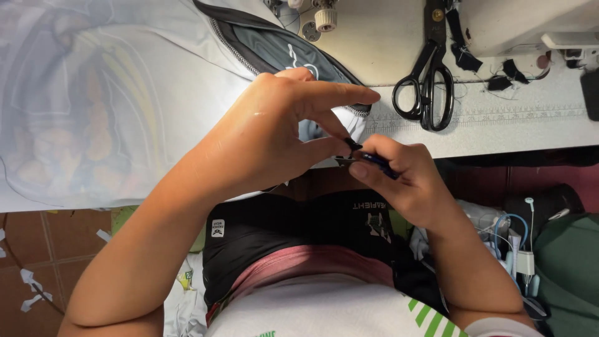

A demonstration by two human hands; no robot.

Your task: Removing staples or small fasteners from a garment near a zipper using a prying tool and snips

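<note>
My left hand (274, 134) is raised over the table edge, thumb and fingers pinching a small dark zipper part (350, 150) at the end of a zipper (234, 45) on a white and grey garment (143, 93). My right hand (399, 181) grips a small blue-handled tool (379, 163) whose tip meets that dark part. The garment lies spread over the left of the sewing table (511, 128), with its dark grey panel (274, 47) under my left fingers.
Black scissors (429, 81) lie on the table to the right, beside black fabric scraps (493, 72) and the sewing machine base (518, 25). A thread spool (325, 17) stands at the top. Bags and cables (521, 249) sit low right. Fabric snippets (28, 287) litter the tiled floor.
</note>
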